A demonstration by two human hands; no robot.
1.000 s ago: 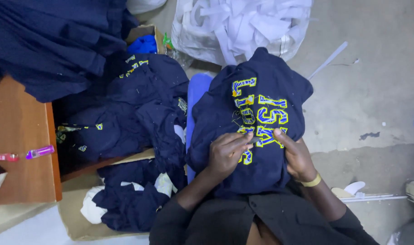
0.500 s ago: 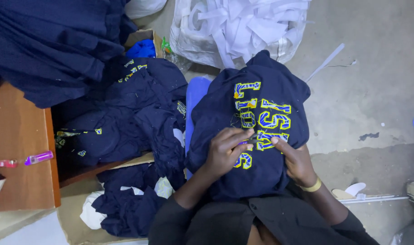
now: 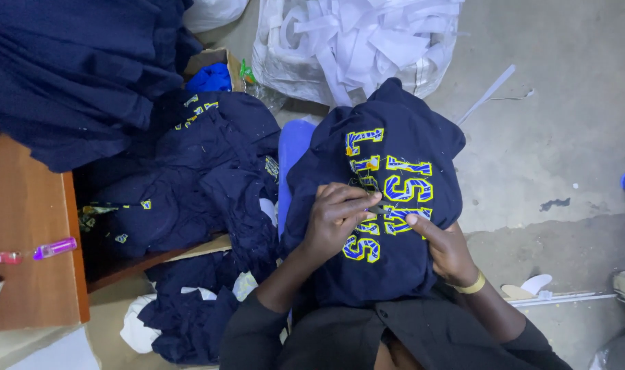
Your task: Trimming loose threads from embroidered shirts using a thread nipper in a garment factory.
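bare concrete floor lies beyond the fingers; on the lap, a navy garment with yellow lettering. left hand pinches a small dark tool at the letters, right hand presses cloth flat beside it. a slip could likely nick the stitching.

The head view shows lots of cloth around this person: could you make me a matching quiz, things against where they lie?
Things:
1. navy garment with yellow letters
2. bag of white strips
3. purple lighter
4. heap of navy garments

Places:
A. on the wooden table at left
B. on the person's lap, under both hands
C. top, on the concrete floor
D. beside the table, left of the lap

Pairs: 1-B, 2-C, 3-A, 4-D
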